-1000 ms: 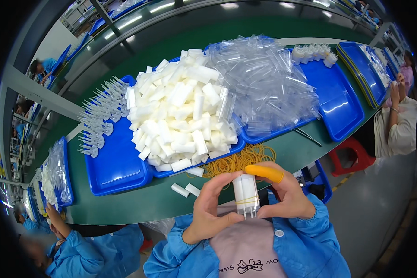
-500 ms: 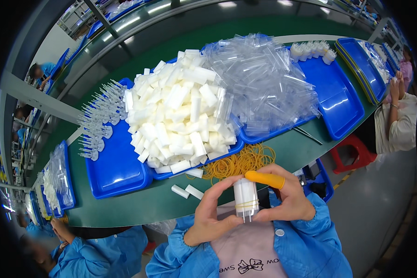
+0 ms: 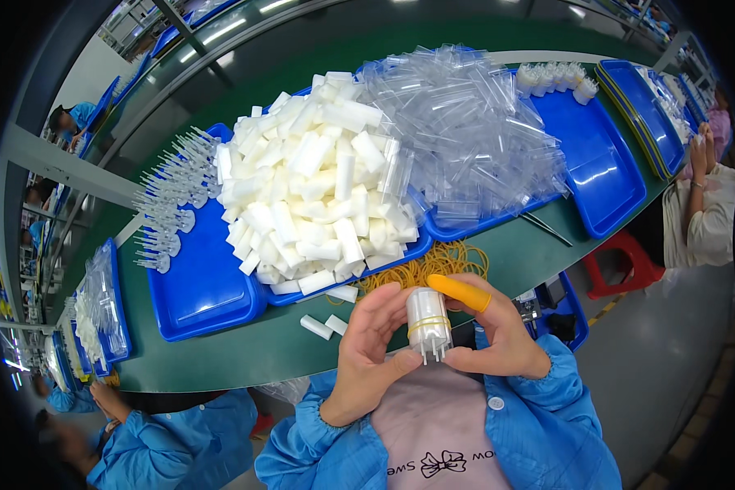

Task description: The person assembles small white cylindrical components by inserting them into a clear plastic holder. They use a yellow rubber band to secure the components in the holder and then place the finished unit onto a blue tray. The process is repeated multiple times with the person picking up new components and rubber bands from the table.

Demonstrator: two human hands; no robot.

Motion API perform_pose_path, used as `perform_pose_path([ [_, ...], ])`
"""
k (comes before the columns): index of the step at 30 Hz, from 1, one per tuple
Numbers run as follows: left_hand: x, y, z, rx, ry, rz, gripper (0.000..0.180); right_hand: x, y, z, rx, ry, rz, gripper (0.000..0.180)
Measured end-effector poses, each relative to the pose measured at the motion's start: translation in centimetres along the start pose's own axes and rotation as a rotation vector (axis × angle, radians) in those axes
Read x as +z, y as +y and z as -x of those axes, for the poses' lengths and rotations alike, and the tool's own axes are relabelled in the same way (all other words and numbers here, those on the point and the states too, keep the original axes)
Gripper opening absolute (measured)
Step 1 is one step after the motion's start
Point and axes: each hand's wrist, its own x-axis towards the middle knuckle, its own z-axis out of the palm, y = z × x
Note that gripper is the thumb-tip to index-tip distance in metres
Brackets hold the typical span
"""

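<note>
In front of my chest, both hands hold a short white cylinder [image 3: 425, 305] with a clear lower end, from which several thin prongs stick out toward me. A yellow rubber band [image 3: 429, 322] is wound around its middle. My left hand [image 3: 371, 351] grips its left side, thumb near the prongs. On the other side, my right hand [image 3: 498, 333] has its thumb near the prongs and its index finger, in an orange finger cot [image 3: 459, 292], at the cylinder's top. Just beyond lies a heap of yellow rubber bands [image 3: 445, 263]. Two loose white foam blocks [image 3: 316, 327] lie on the table's near side.
A blue tray is heaped with white foam blocks [image 3: 302, 180], another with clear plastic sleeves [image 3: 465, 139]. Thin-stemmed clear parts [image 3: 171, 192] line the left blue tray [image 3: 208, 286]. White parts [image 3: 555, 77] stand in the right tray [image 3: 600, 175]. Tweezers [image 3: 547, 229] lie nearby. Co-workers sit at both sides.
The cylinder has tipped so that its prongs show more plainly. It sits slightly higher in the picture with both hands still around it, and the whole view has shifted a little.
</note>
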Motion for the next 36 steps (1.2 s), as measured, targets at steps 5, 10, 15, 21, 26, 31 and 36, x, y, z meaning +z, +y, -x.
perform_pose_path([
  [5, -0.2, -0.1, -0.1, 0.162, -0.024, -0.337, 0.079, 0.4, 0.5, 0.1, 0.007, 0.044, -0.119, 0.067],
  [10, 0.2, 0.3, -0.7, 0.648, -0.010, -1.012, 0.078, 0.3, 0.6, 0.2, 0.088, 0.045, -0.330, 0.065],
  [15, -0.6, 0.0, -0.7, 0.745, -0.109, -1.110, 0.064, 0.9, 0.5, 0.5, 0.094, 0.030, -0.378, 0.065],
  [21, 0.2, 0.4, -0.6, 0.626, -0.083, -0.830, 0.057, 1.0, 0.5, 0.5, 0.077, 0.026, -0.377, 0.065],
  [26, 0.2, -0.3, -0.6, 0.381, -0.069, -0.562, 0.069, 1.1, 0.7, 0.2, 0.036, 0.066, -0.303, 0.066],
  [31, 0.3, -0.5, -0.8, 0.220, -0.149, -0.312, 0.075, 1.1, 0.9, 0.4, 0.014, 0.076, -0.226, 0.066],
  [36, 0.3, -0.5, -0.8, 0.192, -0.162, -0.219, 0.076, 1.1, 0.7, 0.3, 0.010, 0.084, -0.193, 0.066],
])
